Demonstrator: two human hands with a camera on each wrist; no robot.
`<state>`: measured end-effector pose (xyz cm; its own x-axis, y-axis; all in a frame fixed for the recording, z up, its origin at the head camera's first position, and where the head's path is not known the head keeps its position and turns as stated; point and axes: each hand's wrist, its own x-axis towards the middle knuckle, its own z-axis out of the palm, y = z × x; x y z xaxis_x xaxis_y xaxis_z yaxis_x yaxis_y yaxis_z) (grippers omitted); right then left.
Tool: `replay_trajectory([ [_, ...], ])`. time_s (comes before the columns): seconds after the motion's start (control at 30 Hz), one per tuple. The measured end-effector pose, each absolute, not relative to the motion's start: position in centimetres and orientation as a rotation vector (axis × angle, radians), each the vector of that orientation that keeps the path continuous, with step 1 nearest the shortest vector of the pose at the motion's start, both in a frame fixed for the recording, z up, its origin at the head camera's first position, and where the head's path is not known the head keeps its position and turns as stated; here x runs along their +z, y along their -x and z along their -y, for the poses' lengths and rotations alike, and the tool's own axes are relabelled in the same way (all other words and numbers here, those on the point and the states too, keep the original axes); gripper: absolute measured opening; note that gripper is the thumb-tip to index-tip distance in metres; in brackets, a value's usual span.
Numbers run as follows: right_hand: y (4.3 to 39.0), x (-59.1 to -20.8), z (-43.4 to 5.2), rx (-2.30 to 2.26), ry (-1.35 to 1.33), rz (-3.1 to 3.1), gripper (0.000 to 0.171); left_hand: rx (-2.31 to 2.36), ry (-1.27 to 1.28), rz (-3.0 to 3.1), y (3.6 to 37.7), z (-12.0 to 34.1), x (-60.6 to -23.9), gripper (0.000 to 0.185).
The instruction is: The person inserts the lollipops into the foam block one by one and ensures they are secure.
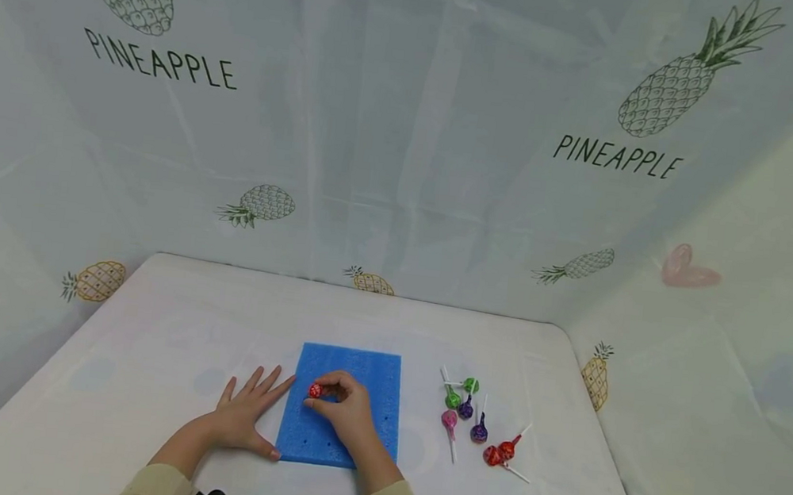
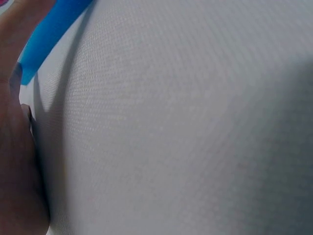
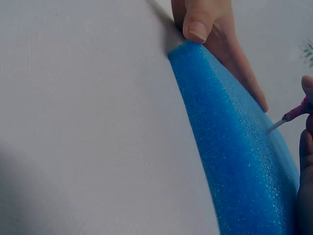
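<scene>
Red lollipop pinched in the right hand, fingers curled round it, held just over the upper left part of the blue foam pad. From the right wrist view its white stick points down at the foam, tip right at the surface; whether it actually touches I can't tell. Small holes dot the pad's near half.

Left hand lies flat on the white table, fingers straight and spread, gripping nothing. Its thumb presses against the pad's near left corner and a fingertip reaches the left edge. The left wrist view shows little more than tablecloth and a sliver of blue foam.

Off to the right of the pad lies a loose scatter of lollipops on the table: two green, two purple, a pink one, and two red ones nearest the edge. Pineapple-print sheets hang behind and to the sides.
</scene>
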<state>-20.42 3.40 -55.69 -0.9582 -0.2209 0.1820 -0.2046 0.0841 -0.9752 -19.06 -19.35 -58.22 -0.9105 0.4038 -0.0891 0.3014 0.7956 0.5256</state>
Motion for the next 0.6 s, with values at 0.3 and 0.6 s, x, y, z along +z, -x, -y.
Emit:
replay_trajectory([
  [0.3,20.5,-56.1,-3.3,-2.063,0.452,-2.313,0.025,0.75,-0.555,-2.789,19.2,19.4,-58.4,0.124],
  [0.6,19.0,-52.8,-3.5,-2.049,0.494,-2.299,0.026,0.748,-0.572,-2.794,19.2,19.5,-58.6,0.124],
])
